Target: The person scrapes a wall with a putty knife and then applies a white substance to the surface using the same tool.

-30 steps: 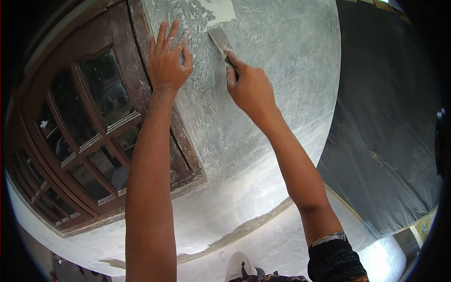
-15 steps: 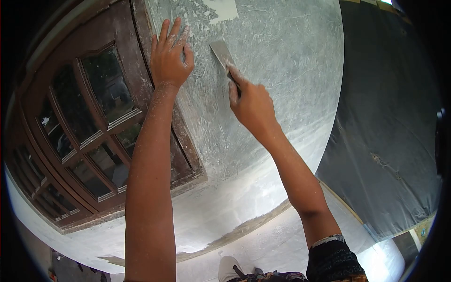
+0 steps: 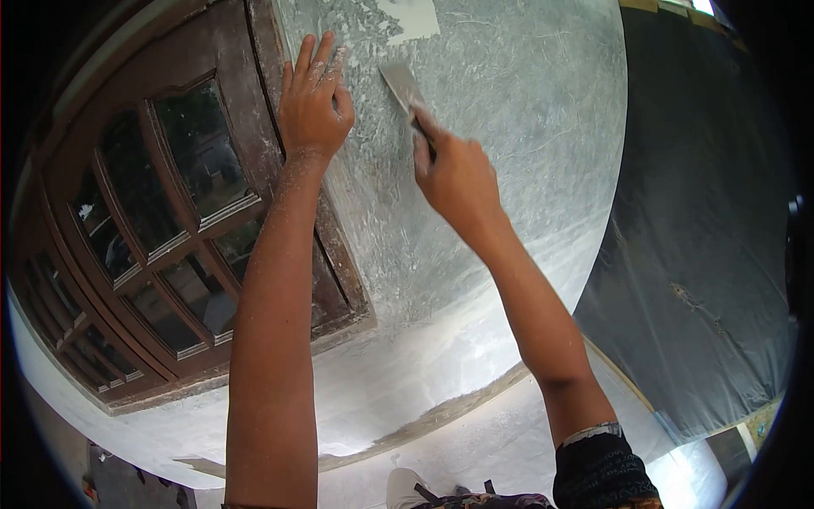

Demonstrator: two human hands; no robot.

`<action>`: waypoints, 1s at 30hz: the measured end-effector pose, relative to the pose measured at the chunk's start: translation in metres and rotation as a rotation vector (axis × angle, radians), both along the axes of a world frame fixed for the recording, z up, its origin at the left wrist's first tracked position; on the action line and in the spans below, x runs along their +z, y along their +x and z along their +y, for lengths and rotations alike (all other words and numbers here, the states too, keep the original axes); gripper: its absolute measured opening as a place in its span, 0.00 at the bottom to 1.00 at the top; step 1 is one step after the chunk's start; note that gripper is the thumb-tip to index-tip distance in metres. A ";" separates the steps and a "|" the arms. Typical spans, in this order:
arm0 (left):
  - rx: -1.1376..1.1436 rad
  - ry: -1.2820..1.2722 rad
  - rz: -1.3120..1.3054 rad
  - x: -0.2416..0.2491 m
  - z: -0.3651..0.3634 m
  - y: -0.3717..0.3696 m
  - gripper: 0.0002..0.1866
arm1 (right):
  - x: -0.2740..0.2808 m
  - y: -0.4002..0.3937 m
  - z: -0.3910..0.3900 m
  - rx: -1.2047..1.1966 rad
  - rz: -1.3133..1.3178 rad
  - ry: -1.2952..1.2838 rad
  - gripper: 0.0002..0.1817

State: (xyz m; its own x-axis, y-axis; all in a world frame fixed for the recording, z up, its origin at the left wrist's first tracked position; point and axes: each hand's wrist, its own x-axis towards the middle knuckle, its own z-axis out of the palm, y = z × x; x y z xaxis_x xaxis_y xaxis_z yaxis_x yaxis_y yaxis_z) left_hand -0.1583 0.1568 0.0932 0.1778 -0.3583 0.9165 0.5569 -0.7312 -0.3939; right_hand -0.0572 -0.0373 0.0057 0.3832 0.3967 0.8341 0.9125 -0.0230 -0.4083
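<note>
My left hand (image 3: 315,106) rests against the wall beside the window frame, fingers stretched out and dusted with white powder; it holds nothing. In my right hand (image 3: 458,170) is a scraper (image 3: 400,87), its flat metal blade angled up and to the left against the wall. Fingers wrap its dark handle, which is mostly hidden. The grey wall (image 3: 526,110) around the blade looks rough and streaked. A smooth whitish patch (image 3: 413,19) shows just above the blade.
To the left is a brown wooden window (image 3: 148,178) with glass panes and a dusty frame. A black plastic sheet (image 3: 695,229) hangs at the right. Whiter wall (image 3: 424,365) and a pale covered floor (image 3: 492,433) lie below.
The scraper blade has shifted slightly upward on the wall with my right hand. My left hand keeps its place by the frame, and the whole view has moved slightly.
</note>
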 end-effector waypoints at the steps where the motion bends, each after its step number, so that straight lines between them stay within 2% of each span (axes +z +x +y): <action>1: -0.009 0.000 0.002 -0.001 0.000 0.001 0.25 | 0.015 0.002 0.003 0.012 -0.009 0.034 0.25; 5: -0.008 0.000 -0.007 -0.001 0.000 0.002 0.24 | 0.019 0.001 0.005 0.003 -0.031 0.060 0.26; 9: -0.013 -0.003 -0.004 -0.002 -0.001 0.000 0.25 | -0.021 -0.009 -0.002 -0.007 -0.019 -0.040 0.26; 15: -0.067 -0.019 0.005 -0.002 -0.003 0.001 0.25 | 0.016 -0.001 0.010 0.053 -0.078 0.092 0.26; 19: -0.004 -0.010 -0.001 -0.001 -0.002 0.000 0.25 | -0.023 -0.009 0.006 0.040 -0.111 0.068 0.27; 21: -0.004 -0.010 0.000 -0.001 -0.001 0.000 0.26 | -0.047 -0.017 0.001 0.023 -0.091 -0.065 0.27; 24: -0.013 -0.013 -0.003 0.000 0.000 0.000 0.28 | -0.033 -0.018 0.009 0.057 -0.098 0.008 0.28; 27: -0.045 -0.027 -0.010 -0.001 -0.001 0.002 0.29 | 0.009 -0.017 0.023 0.043 -0.131 0.099 0.28; 30: -0.072 -0.035 -0.015 -0.001 -0.001 0.001 0.30 | 0.004 -0.023 0.016 0.023 -0.134 0.077 0.29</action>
State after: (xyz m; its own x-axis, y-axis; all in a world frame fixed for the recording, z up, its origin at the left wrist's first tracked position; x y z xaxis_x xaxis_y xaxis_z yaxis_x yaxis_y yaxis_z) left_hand -0.1576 0.1559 0.0920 0.1389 -0.3373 0.9311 0.5084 -0.7826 -0.3593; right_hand -0.0800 -0.0212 0.0101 0.2577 0.3371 0.9055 0.9591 0.0247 -0.2821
